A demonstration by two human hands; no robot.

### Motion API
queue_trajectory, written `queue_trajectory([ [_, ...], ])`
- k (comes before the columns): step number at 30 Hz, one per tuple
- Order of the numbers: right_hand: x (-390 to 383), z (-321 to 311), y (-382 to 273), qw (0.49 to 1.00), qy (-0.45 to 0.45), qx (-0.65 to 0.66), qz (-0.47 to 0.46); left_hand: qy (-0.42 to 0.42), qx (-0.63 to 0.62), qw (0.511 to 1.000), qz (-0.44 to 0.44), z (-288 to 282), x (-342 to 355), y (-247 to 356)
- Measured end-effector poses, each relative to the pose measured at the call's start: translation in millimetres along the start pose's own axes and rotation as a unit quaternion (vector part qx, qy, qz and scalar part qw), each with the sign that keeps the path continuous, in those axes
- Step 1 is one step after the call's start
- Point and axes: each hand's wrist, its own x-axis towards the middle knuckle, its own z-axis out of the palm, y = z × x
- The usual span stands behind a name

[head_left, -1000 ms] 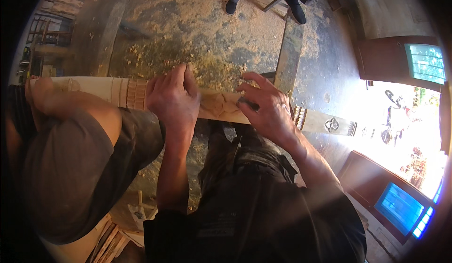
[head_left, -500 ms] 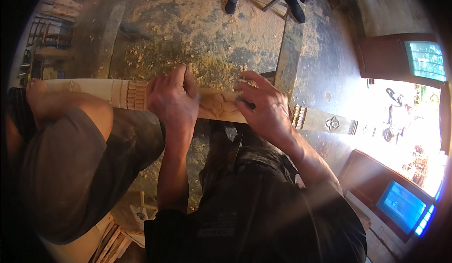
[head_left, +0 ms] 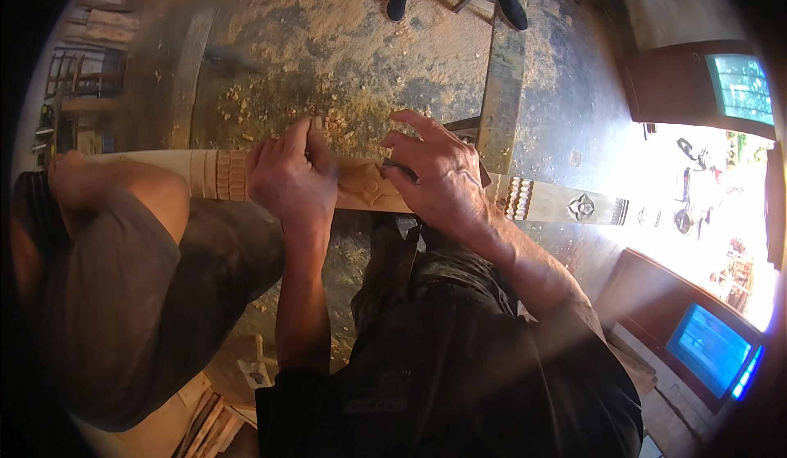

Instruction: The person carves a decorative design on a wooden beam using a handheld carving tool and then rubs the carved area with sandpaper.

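pinching dark piece (head_left: 400,166) over carved board (head_left: 361,184): right hand (head_left: 441,173). left hand (head_left: 293,178) curled over same board, can't tell what it grips.

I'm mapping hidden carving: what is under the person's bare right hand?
Under the bare right hand runs a long, brown, carved wooden piece. Petal-shaped relief shows left of the hand and toothed pale rows right of it; whatever carving the hand covers cannot be seen.
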Motion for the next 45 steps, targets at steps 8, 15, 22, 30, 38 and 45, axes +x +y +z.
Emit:
queue_trajectory([
  [8,-14,-78,72,0.932,0.083,0.267,0.232,-0.005,0.009,1.000,-0.007,3,-4,-4],
  [15,-37,-63,74,0.940,0.008,0.243,0.240,-0.004,0.017,1.000,-0.002,0,-2,0],
  [22,-27,-30,36,0.967,-0.022,0.213,0.141,-0.019,0.019,1.000,-0.012,-2,0,1],
  [30,-23,-22,21,0.988,-0.057,0.120,0.082,-0.010,0.003,1.000,-0.018,-5,1,4],
  [38,-19,-24,11,0.995,-0.067,0.034,0.061,-0.003,-0.012,1.000,0.000,-4,1,0],
  [45,-26,-10,3,0.995,-0.026,0.018,0.094,0.002,-0.015,1.000,0.004,-3,2,2],
])
